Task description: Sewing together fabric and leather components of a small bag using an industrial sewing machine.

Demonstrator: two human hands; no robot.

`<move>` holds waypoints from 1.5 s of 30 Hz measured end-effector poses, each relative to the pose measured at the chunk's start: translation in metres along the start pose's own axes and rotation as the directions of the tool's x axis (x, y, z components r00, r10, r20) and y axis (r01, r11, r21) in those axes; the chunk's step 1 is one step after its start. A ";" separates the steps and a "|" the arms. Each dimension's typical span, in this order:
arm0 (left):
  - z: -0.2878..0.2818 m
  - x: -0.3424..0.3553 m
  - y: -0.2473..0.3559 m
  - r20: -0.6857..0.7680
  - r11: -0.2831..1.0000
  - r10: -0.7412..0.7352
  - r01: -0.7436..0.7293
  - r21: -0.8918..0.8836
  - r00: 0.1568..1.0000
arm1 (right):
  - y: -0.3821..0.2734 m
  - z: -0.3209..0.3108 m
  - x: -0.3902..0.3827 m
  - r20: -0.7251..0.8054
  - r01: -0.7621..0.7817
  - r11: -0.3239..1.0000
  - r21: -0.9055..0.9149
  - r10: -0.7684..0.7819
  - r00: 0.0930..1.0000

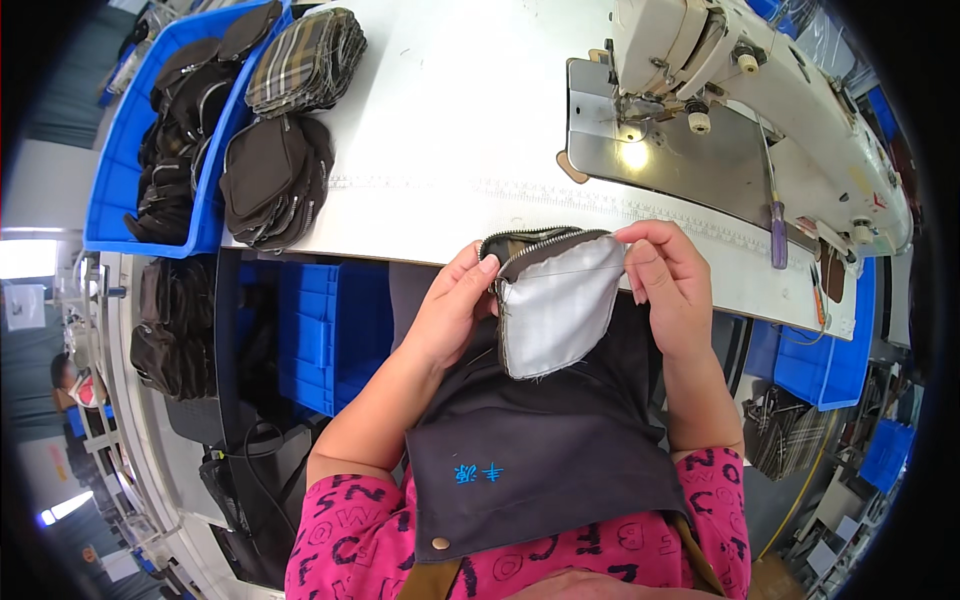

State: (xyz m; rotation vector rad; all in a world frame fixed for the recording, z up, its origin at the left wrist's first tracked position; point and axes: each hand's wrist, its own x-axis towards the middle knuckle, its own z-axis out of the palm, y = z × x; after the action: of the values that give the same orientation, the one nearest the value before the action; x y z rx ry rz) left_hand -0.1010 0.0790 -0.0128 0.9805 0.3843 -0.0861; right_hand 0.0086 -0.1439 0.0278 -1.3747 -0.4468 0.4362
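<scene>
Between my two hands, over the table's front edge, is a small zippered pouch (560, 305) with a white lining face turned up and a metal-toothed zipper along its top. My left hand (458, 305) grips its left edge, thumb on the zipper end. At the upper right corner, my right hand (670, 280) pinches with thumb and fingertips; a thin thread runs across the lining toward it. Dark plaid cloth shows inside the zipper opening. Beyond the pouch stands a white sewing machine (690, 50) with its metal plate (660, 140) lit under the needle.
On the white table (430, 130) lie a plaid stack of fabric pieces (307, 62) and a stack of dark pouches (275, 180). A blue bin (110, 190) holds more dark pouches. A purple-handled screwdriver (777, 235) rests by the machine. Another blue bin (310, 335) sits below the table.
</scene>
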 end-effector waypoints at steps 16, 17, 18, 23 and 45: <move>0.011 0.003 0.007 0.016 0.974 0.220 -0.221 0.052 0.975 | 0.000 0.005 0.001 -0.001 0.421 0.593 -0.686 -0.580 0.815; 0.011 0.004 0.006 0.030 0.968 0.240 -0.242 0.061 0.970 | 0.001 0.007 -0.001 -0.002 0.421 0.592 -0.687 -0.581 0.814; 0.013 0.003 0.006 0.035 0.969 0.238 -0.240 0.062 0.971 | 0.004 0.010 -0.003 0.074 0.423 0.680 -0.598 -0.479 0.875; 0.025 0.001 0.000 0.069 0.903 0.396 -0.402 0.154 0.916 | 0.002 0.043 -0.009 0.083 0.064 0.962 -0.267 -0.043 0.996; 0.037 0.008 0.010 0.065 0.887 0.407 -0.411 0.212 0.911 | -0.011 0.000 0.006 0.181 -0.230 0.827 0.513 0.157 0.971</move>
State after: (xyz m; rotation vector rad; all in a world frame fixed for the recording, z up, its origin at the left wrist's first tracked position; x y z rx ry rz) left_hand -0.0806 0.0548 0.0105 1.2635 0.1438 0.2519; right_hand 0.0136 -0.1424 0.0391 -0.8508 -0.2611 0.7622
